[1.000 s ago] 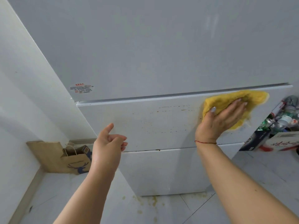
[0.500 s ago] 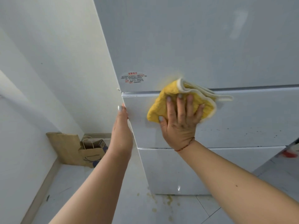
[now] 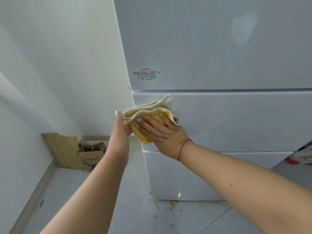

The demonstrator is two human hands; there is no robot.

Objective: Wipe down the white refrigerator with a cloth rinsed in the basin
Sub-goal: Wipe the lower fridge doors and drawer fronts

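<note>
right hand (image 3: pixel 162 132) pressing cloth (image 3: pixel 152 114), refrigerator (image 3: pixel 219 115)

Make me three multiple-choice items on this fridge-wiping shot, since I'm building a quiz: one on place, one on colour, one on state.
1. Where is the cloth?
A. on the floor
B. at the left edge of the refrigerator's middle drawer front
C. in the paper bag

2. What colour is the cloth?
A. blue
B. yellow with a pale border
C. red

3. How does the right hand meet the cloth?
A. pressed flat on it
B. apart from it
C. pinching one corner

Answers: 1 B, it lies below the top door's seam; 2 B, yellow face, cream edging; 3 A, fingers spread across it while the left hand touches its edge.
</note>
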